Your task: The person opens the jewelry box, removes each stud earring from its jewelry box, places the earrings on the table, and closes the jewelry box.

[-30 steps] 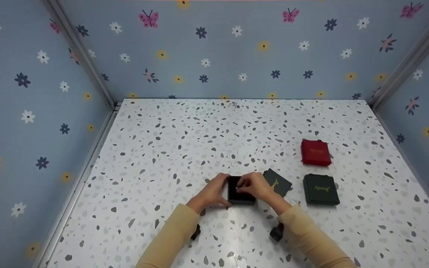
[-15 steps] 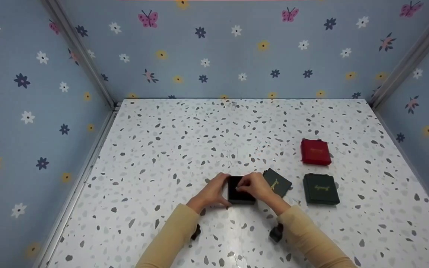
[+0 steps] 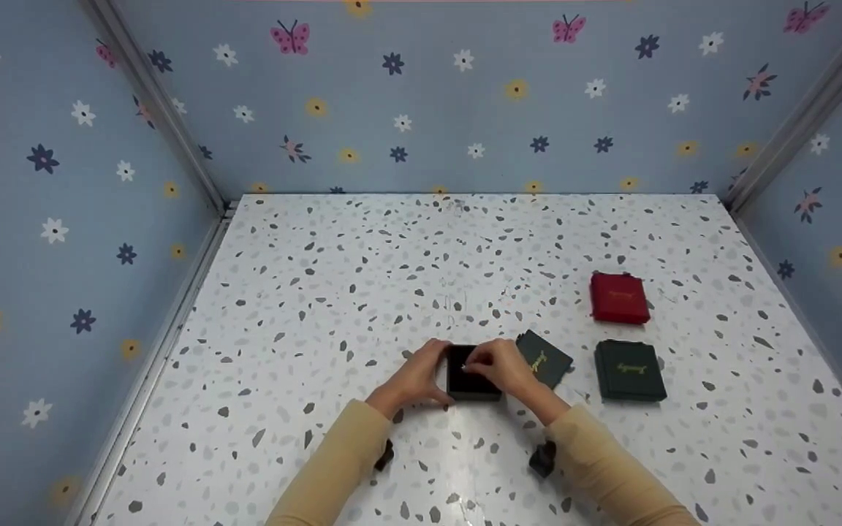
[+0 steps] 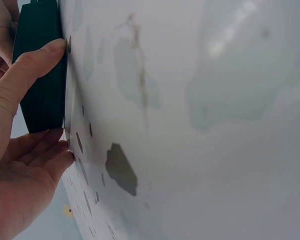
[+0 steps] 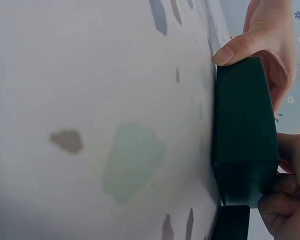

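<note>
Steadied the open box (image 3: 475, 395) on the table (image 3: 348, 292) with the left hand (image 3: 415, 376), thumb and fingers set wide around the left side. Held the right hand (image 3: 503, 365) over the black inside, fingertips drawn narrow, apparently pinching a bright piece (image 3: 463, 367) too tiny to identify. Seemed, by judgement, to be at a fine handling step inside the box; could not tell placing from removing. Seemed to call next for a firm left hold and a light, exact pinch, without dropping the piece. Counted three boxes: one open, between the hands; one closed green box (image 3: 631, 371), well to the right; one closed red box (image 3: 620, 298), just beyond the green one. Counted also one loose lid (image 3: 549, 359), just right of the open box, partly hidden by the right hand, and one bright piece.
</note>
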`<state>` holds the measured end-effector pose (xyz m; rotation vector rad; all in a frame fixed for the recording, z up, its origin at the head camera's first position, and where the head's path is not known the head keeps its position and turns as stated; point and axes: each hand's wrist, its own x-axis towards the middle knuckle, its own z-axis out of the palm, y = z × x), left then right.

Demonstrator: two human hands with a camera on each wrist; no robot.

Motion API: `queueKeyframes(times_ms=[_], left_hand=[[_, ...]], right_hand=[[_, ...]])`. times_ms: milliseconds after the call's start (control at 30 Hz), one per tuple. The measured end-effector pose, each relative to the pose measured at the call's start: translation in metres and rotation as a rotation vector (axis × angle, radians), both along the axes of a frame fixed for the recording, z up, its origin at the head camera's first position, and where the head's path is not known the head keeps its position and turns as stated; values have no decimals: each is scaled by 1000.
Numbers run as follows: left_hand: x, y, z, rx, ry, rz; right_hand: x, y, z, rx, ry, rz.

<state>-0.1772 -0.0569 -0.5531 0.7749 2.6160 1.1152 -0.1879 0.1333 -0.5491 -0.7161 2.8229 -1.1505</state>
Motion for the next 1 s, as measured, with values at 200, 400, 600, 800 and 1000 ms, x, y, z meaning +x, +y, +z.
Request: queueKeyframes(times_ms=[200,400,600,800,1000], left_hand=[[0,0,-1,11,-2,1],[0,0,0,8,-4,3],[0,0,0,8,-16,15],[0,0,-1,26,8,12],[1,1,0,36,12,9]], right_hand=[[-1,1,-1,-56,4,12],[-3,2,-1,-100,-18,23],[-6,5,3,-177,-59,36],[-10,8,9,-202,-62,7],[-15,10,14,-170,-20,-39]])
